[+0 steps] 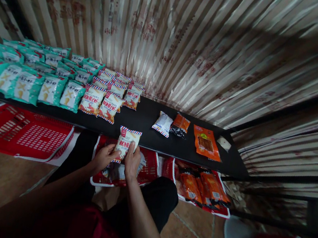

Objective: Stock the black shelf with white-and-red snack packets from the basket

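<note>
Left hand point(106, 157) and right hand point(132, 163) both closed on 1 white-red snack packet point(125, 144), one per side, right thumb on its face. Packet is at the front edge of the black shelf point(142, 126), above the middle red basket point(150, 170).

Shelf, left to right:
- Teal packets point(28, 85): 5 in the front row, more behind; overlap blocks a full count.
- White-red packets like the held one point(110, 106): at least 7, bunched beside the teal ones.
- 1 white-blue packet point(162, 123), just beside 1 orange-black packet point(180, 125).
- 1 flat orange pouch point(206, 143).
- 1 small white item point(224, 143) near the right end, can't identify.

Below the shelf: 3 red baskets counting the middle one. Right basket point(224, 209) holds at least 3 orange-black packs point(211, 185).
</note>
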`<state>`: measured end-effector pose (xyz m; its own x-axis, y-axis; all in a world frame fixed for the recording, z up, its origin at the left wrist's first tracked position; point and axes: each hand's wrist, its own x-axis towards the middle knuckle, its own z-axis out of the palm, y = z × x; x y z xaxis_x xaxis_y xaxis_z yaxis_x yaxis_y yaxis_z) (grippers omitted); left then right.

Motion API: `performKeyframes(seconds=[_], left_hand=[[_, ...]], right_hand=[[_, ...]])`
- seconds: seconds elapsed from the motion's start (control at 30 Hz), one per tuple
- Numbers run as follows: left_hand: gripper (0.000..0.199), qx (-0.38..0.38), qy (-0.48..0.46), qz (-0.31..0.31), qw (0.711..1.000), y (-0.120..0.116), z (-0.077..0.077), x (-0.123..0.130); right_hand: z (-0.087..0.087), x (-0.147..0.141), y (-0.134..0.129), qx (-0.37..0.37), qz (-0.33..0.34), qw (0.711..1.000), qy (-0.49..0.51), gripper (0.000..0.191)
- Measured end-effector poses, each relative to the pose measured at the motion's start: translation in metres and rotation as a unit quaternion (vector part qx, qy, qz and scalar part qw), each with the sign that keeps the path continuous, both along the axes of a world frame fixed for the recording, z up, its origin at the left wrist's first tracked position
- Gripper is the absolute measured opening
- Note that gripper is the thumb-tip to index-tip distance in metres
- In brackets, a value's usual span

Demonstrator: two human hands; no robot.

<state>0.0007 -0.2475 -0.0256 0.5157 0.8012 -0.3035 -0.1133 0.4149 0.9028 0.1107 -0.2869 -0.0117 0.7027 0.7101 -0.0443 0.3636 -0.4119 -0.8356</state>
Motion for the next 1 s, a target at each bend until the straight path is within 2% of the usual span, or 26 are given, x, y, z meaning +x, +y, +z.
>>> performKeyframes(seconds=[0.27, 0.53, 0.7, 0.83, 1.0], left_hand=[[0.053, 0.041, 0.018, 0.024, 0.999, 0.014, -0.002, 0.005], [0.046, 0.087, 0.023, 0.026, 0.996, 0.036, -0.006, 0.011], [0.044, 0.103, 0.045, 0.028, 0.993, 0.048, -0.004, 0.017], [0.042, 0.121, 0.089, 0.052, 0.987, 0.055, 0.000, 0.022], [0.035, 0.177, 0.130, 0.071, 0.973, 0.064, 0.002, 0.030]], right_hand=[[0.009, 0.004, 0.007, 0.038, 0.009, 0.998, 0.039, 0.053], [0.023, 0.008, 0.015, 0.036, 0.030, 0.997, 0.067, 0.052], [0.022, 0.012, 0.025, 0.055, 0.041, 0.995, 0.067, 0.048], [0.019, 0.018, 0.036, 0.074, 0.037, 0.994, 0.069, 0.046], [0.017, 0.025, 0.049, 0.096, 0.035, 0.993, 0.064, 0.045]])
